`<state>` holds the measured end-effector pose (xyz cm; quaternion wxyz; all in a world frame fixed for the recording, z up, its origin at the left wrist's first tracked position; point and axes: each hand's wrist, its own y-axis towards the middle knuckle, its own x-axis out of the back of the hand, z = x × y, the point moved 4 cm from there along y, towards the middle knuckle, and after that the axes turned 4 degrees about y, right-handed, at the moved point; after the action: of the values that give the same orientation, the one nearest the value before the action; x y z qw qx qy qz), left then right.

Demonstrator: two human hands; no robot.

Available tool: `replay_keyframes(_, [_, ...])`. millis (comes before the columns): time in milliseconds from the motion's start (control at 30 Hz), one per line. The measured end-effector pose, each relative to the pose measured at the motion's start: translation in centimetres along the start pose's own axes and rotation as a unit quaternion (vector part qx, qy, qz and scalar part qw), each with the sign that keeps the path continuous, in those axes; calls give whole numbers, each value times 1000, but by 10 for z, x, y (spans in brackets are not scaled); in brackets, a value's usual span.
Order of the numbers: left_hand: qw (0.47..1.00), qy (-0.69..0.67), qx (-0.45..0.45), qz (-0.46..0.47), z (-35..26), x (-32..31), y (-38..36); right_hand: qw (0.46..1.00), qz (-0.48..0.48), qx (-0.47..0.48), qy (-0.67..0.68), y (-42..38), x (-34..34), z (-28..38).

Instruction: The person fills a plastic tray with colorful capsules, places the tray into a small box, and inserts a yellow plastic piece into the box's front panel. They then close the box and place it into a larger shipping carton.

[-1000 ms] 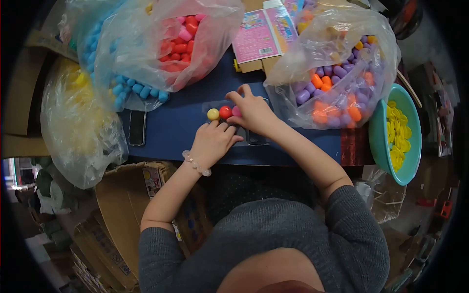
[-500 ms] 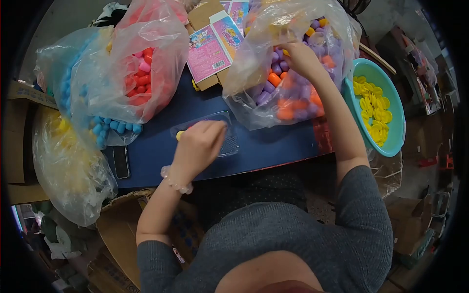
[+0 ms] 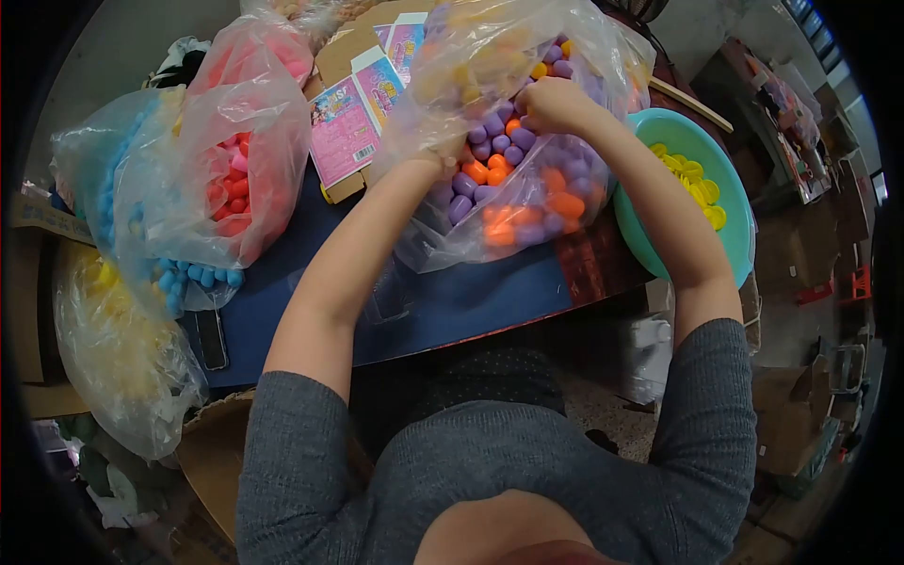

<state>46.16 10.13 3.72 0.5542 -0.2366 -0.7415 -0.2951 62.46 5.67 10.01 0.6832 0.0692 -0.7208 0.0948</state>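
Both hands are at a large clear plastic bag (image 3: 438, 250) filled with purple, orange and yellow egg-shaped plastic pieces. My left hand (image 3: 446, 154) is closed at the left side of the bag's opening, by a fold of the plastic; its fingertips are partly hidden. Deeper in the opening, my right hand (image 3: 554, 104) is curled closed among the purple pieces (image 3: 492, 124). Whatever its fingers hold is out of sight. Orange pieces (image 3: 496, 169) lie between the two hands. On the blue tabletop, a clear plastic tray (image 3: 389, 292) shows beside my left forearm, which covers part of it.
A teal basin (image 3: 640, 231) with yellow discs (image 3: 695, 184) stands at the right. Leftward are a bag of red and pink pieces (image 3: 229, 188), blue pieces (image 3: 198, 275), a bag of yellow pieces (image 3: 122, 348) and a phone (image 3: 212, 339). Printed pink boxes (image 3: 348, 127) lie behind.
My left hand has moved from over the clear tray up and forward to the bag's opening. My right hand stays inside the bag, now more curled. The view has shifted to the right.
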Motion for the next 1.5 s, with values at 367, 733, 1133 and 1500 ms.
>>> replay_keyframes(367, [992,-104,68,-26,20,76,21,969,-144,176,-95,54,-85,74])
replay_keyframes(733, [987,144,-77,-3,-15,9,40,894,-252,63,365,-88,27,30])
replay_keyframes(1133, [988,110,-91,66,-29,61,-28,722,-135,-1,678,-150,6,105])
replay_keyframes(1500, [956,-181,216,-83,81,158,-330,833,-83,229,497,-63,-5,267])
